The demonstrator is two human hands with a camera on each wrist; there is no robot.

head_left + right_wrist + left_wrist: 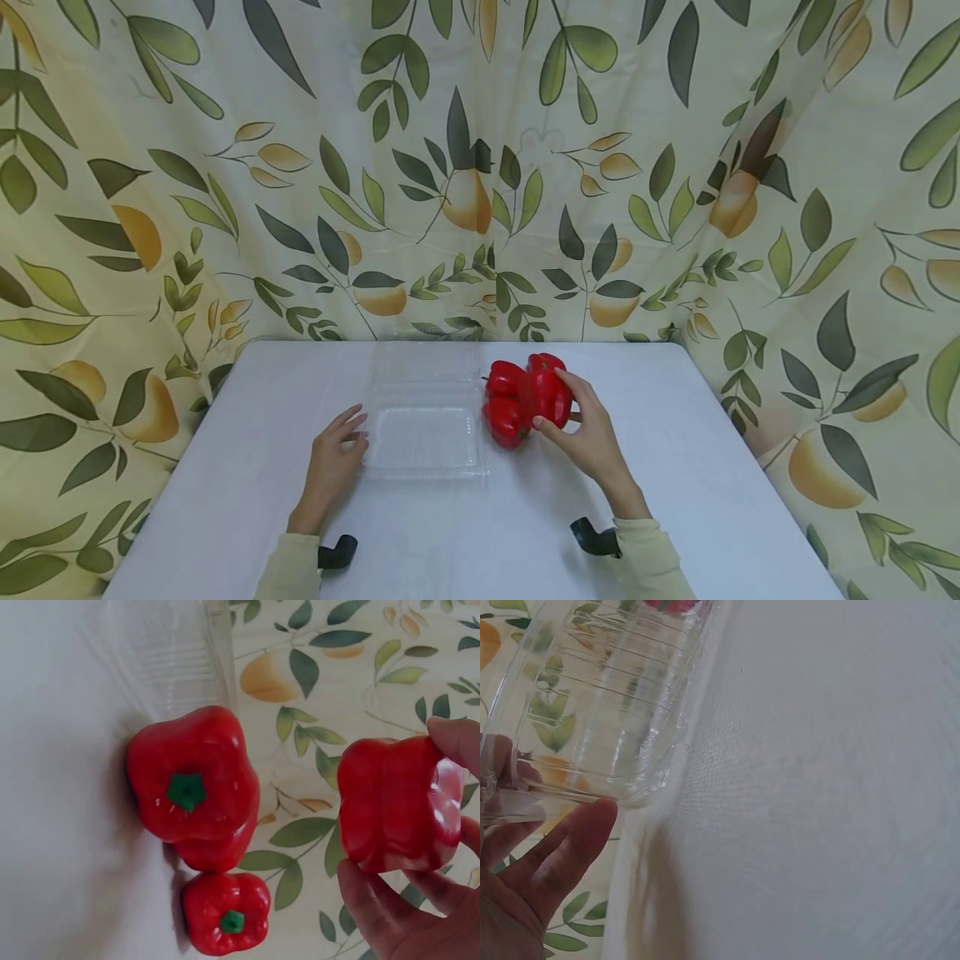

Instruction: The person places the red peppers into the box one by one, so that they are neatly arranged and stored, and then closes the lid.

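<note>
Dim, diffuse light; soft shadows; glints on held pepper.

Head view: held red pepper partly hides another pepper at left. Left wrist view: left hand and clear container are cut off.

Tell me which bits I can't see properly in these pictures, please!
Left wrist view: a shiny red thing, mostly cut off by the top edge.
Left wrist view: part of the left hand, cut off by the left edge.
Right wrist view: part of one glossy, lobed red pepper, hidden by the larger-looking green-stemmed pepper in front.
Right wrist view: part of the clear rectangular plastic container, past the top edge.
</note>
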